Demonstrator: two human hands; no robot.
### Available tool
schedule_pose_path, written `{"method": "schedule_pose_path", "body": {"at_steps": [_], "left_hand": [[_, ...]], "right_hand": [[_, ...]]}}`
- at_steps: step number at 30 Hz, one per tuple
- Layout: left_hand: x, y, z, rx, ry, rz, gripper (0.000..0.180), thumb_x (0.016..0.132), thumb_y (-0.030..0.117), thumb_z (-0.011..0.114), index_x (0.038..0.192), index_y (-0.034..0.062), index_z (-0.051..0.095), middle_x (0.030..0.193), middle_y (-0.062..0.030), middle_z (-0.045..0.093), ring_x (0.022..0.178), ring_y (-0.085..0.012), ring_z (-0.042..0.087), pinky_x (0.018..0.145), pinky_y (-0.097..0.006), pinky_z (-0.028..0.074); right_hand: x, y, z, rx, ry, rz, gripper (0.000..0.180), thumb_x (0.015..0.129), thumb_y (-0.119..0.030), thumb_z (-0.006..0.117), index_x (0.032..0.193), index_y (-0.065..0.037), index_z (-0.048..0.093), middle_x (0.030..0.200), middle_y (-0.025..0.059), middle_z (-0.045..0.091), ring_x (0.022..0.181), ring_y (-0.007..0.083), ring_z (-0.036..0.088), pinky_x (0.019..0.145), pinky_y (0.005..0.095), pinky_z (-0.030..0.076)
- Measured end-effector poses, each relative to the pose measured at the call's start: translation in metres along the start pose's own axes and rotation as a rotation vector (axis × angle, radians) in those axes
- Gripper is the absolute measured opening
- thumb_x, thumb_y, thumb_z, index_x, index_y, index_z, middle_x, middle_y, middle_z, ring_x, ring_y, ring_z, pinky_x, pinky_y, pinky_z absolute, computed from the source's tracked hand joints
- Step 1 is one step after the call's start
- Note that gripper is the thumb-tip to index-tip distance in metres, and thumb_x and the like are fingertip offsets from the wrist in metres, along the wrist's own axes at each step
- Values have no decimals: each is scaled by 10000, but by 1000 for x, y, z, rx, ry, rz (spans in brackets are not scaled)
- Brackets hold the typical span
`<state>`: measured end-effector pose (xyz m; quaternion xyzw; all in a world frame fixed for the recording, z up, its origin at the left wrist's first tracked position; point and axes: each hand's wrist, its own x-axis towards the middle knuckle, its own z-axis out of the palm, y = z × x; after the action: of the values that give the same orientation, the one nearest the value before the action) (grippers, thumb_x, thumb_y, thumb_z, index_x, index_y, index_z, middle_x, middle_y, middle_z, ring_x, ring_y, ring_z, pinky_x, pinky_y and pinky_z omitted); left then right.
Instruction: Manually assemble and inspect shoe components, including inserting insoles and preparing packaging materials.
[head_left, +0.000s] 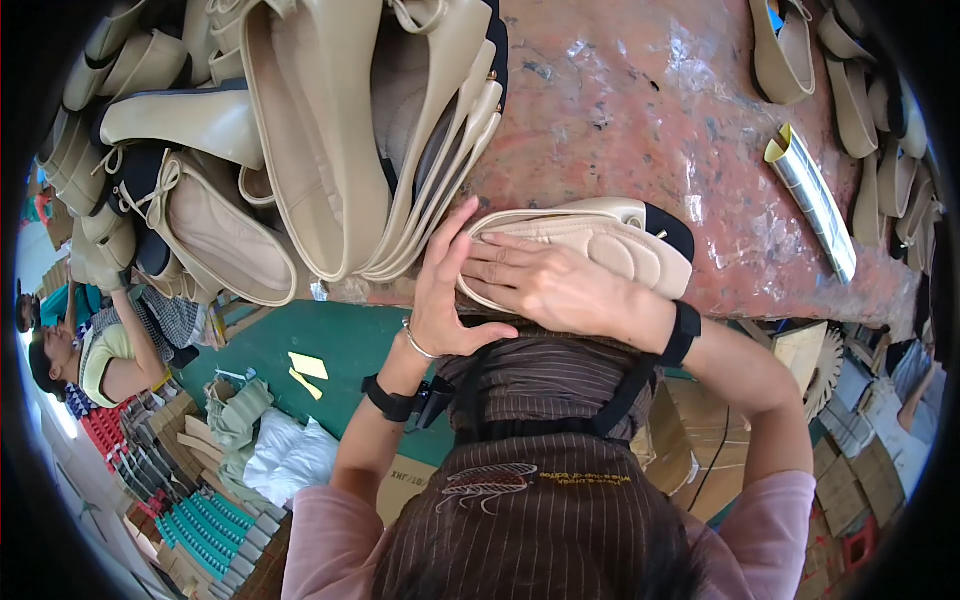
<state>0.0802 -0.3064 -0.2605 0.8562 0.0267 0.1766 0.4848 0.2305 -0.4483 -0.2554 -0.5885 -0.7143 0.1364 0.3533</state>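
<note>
A beige flat shoe (pixel 665 225) with a black toe cap lies sideways at the table's near edge, directly before me. Over its opening shows a beige padded insole (pixel 630 262) with curved, stitched cushions; whether it sits fully inside, I cannot tell. My right hand (pixel 560 290) lies across it with fingers stretched flat toward the rounded left end, thumb hidden. At that same end stands my left hand (pixel 445 300), fingers extended and thumb spread wide, its palm side facing the shoe. It is beside or lightly touching the rim; the contact is unclear.
Beige shoes (pixel 320 150) are stacked high at the left, close to my left hand. More shoes (pixel 855 110) line the table's right side. A rolled shiny sheet (pixel 815 205) rests on the worn reddish table (pixel 620 110). Another person (pixel 115 350) works at far left.
</note>
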Motion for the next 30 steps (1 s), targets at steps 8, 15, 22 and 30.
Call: {"method": "schedule_pose_path", "body": {"at_steps": [8, 15, 22, 30], "left_hand": [[-2, 3, 6, -77, 114, -171, 324, 878, 196, 542, 1132, -6, 546, 1386, -289, 489, 1230, -427, 525, 1046, -459, 403], [4, 13, 12, -3, 189, -143, 223, 900, 157, 484, 1071, 15, 465, 1354, -287, 498, 1205, -445, 521, 1035, -460, 400], [4, 87, 40, 392, -65, -235, 572, 822, 224, 700, 1284, -25, 471, 1562, -217, 285, 1140, -387, 537, 973, -449, 462], [29, 96, 78, 807, -428, -206, 808, 740, 334, 785, 1402, -3, 467, 1530, -139, 374, 858, -290, 599, 649, -342, 574]], "right_hand": [[14, -21, -15, -53, -323, 231, 417, 823, -144, 584, 1225, -75, 670, 1318, 89, 628, 1287, 226, 543, 1144, 349, 368], [-9, -40, -23, -365, -154, 419, 325, 814, -133, 564, 1077, -105, 753, 1325, 84, 631, 1292, 200, 544, 1191, 392, 280], [-12, -26, -65, -729, 516, 804, 309, 780, 5, 651, 1082, -32, 706, 1126, 132, 708, 1217, 314, 597, 1126, 512, 326], [-15, -39, -92, -60, 533, 909, 266, 705, 48, 684, 962, -21, 690, 1027, 170, 641, 1008, 340, 651, 806, 372, 527]]}}
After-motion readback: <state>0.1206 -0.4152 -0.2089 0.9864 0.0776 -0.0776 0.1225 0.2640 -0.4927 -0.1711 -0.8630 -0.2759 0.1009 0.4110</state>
